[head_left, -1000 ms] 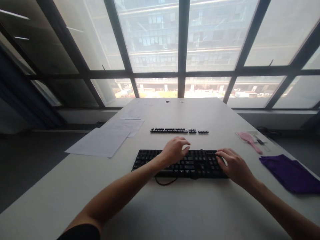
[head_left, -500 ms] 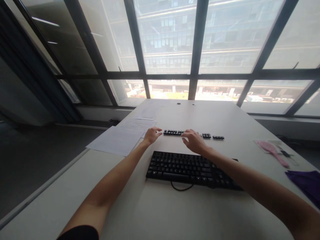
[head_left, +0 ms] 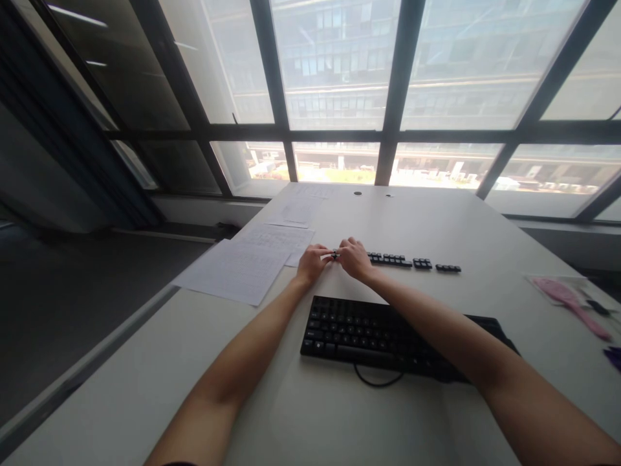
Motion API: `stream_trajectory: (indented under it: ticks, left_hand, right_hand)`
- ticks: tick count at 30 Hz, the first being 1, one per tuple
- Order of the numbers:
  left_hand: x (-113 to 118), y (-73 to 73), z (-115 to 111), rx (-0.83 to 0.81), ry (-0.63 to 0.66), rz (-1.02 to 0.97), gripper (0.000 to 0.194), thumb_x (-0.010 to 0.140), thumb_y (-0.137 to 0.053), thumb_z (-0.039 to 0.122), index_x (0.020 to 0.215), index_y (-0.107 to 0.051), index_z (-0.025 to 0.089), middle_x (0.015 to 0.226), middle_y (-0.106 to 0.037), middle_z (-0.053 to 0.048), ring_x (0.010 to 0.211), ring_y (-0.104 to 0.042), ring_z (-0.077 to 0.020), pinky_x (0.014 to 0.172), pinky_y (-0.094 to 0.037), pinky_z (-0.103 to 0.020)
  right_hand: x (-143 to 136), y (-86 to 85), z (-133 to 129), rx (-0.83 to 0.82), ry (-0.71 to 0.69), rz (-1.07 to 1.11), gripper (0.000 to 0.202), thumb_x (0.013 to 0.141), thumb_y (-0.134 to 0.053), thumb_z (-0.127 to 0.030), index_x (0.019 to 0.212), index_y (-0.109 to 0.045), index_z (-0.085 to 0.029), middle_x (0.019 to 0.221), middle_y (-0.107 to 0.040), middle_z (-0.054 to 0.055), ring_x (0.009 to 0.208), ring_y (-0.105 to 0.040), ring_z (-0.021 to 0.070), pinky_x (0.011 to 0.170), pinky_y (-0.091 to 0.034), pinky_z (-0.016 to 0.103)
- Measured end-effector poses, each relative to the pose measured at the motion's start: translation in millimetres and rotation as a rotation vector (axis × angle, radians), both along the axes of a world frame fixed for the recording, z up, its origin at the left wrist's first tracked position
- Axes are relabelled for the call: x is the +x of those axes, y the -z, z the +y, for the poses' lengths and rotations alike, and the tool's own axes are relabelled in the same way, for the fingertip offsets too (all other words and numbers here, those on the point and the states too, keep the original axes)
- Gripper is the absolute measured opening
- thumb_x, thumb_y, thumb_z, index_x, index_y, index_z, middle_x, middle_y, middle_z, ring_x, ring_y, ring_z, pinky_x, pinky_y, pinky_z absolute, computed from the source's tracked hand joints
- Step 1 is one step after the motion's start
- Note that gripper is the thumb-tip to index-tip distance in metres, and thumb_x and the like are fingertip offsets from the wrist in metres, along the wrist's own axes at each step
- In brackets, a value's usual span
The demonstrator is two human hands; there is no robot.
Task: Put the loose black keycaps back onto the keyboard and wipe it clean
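Left hand (head_left: 310, 264) and right hand (head_left: 354, 259) are close together at the long row of keys (head_left: 395, 261)

The long row of loose black keys lies on the white worktop (head_left: 339, 427), in the middle of the frame, and its right part is well visible. The left hand is at the left end of this row. Its grip is narrow, with thumb and fingers brought near to one another beside a small dark key, but I cannot tell whether it holds this key. The right hand is just beside it, with bent fingers pointing down, and it covers a part of the row. Its grip is hidden behind the back of the hand, so I cannot tell whether it is wide or narrow.

To the right of the long row there are a small block of keys (head_left: 422, 264) and a short row of keys (head_left: 448, 268), each one apart. Below, in the lower centre, lies the black keyboard (head_left: 349, 335); the right forearm passes over its right part. A loop of cable (head_left: 378, 385) comes out at its near edge. Sheets of paper (head_left: 237, 268) lie left of centre, overlapping. At the right edge of the frame there are a pink hairbrush (head_left: 557, 291) and a corner of purple cloth (head_left: 614, 356).
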State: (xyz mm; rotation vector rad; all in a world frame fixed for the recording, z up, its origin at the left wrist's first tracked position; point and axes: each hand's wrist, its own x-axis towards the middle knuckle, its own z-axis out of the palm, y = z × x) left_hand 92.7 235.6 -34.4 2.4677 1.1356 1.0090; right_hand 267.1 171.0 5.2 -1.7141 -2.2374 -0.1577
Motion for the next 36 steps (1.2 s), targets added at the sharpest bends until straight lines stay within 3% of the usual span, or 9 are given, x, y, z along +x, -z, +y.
stream_trajectory:
  ticks: [8, 15, 19, 24, 29, 36]
  left_hand:
    - [2.4, 1.2, 0.4, -0.016, 0.048, -0.003, 0.016, 0.082, -0.075, 0.016, 0.093, -0.083, 0.024, 0.102, -0.078, -0.004, 0.101, -0.067, -0.0232, 0.102, -0.049, -0.038]
    - [-3.2, -12.0, -11.5, -0.085, 0.008, -0.041, 0.011, 0.08, -0.074, 0.017, 0.086, -0.082, 0.022, 0.09, -0.079, -0.004, 0.086, -0.068, -0.0217, 0.093, -0.052, -0.037]
    - [-23.1, -29.2, -34.1, -0.156, -0.016, -0.088, 0.013, 0.082, -0.075, 0.025, 0.091, -0.083, 0.021, 0.088, -0.08, -0.004, 0.072, -0.067, -0.0173, 0.074, -0.054, -0.029]
    - [-62.6, -45.8, -87.5, -0.346, 0.124, -0.192, 0.02, 0.082, -0.077, 0.037, 0.091, -0.083, 0.02, 0.084, -0.08, -0.005, 0.07, -0.067, -0.0157, 0.062, -0.049, -0.023]
    - [-85.8, -44.6, -126.9, -0.464, 0.171, -0.231, 0.022, 0.082, -0.078, 0.039, 0.092, -0.083, 0.02, 0.092, -0.08, -0.007, 0.077, -0.067, -0.0168, 0.061, -0.044, -0.023]
    - [-89.1, -35.9, -133.7, -0.495, 0.204, -0.248, 0.022, 0.08, -0.079, 0.038, 0.086, -0.082, 0.018, 0.089, -0.08, -0.008, 0.078, -0.069, -0.0183, 0.063, -0.045, -0.024]
  right_hand:
    - [-4.4, 4.7, 1.2, -0.009, -0.01, 0.009, 0.026, 0.099, -0.053, -0.018, 0.094, -0.079, -0.017, 0.101, -0.073, 0.014, 0.107, -0.048, 0.0283, 0.093, -0.029, 0.041]
    - [-10.3, -1.2, -10.7, 0.022, -0.01, 0.117, 0.022, 0.096, -0.058, -0.016, 0.091, -0.079, -0.017, 0.097, -0.074, 0.012, 0.103, -0.056, 0.0263, 0.091, -0.034, 0.038]
    - [-14.6, -13.0, -36.6, 0.034, -0.034, 0.244, 0.014, 0.093, -0.065, -0.017, 0.093, -0.078, -0.018, 0.093, -0.074, 0.007, 0.087, -0.062, 0.0189, 0.081, -0.042, 0.029]
    - [-29.6, -19.5, -87.4, 0.02, -0.089, 0.664, 0.009, 0.081, -0.073, -0.012, 0.08, -0.078, -0.018, 0.074, -0.07, 0.002, 0.066, -0.061, 0.0141, 0.067, -0.044, 0.024]
    - [-52.1, -7.5, -120.9, -0.068, -0.094, 0.764, 0.014, 0.077, -0.07, -0.007, 0.075, -0.079, -0.017, 0.073, -0.072, 0.004, 0.066, -0.063, 0.0152, 0.066, -0.045, 0.025]
    - [-62.8, 8.0, -129.4, -0.102, -0.099, 0.769, 0.014, 0.078, -0.07, -0.006, 0.078, -0.079, -0.017, 0.078, -0.075, 0.005, 0.072, -0.066, 0.017, 0.071, -0.047, 0.026]
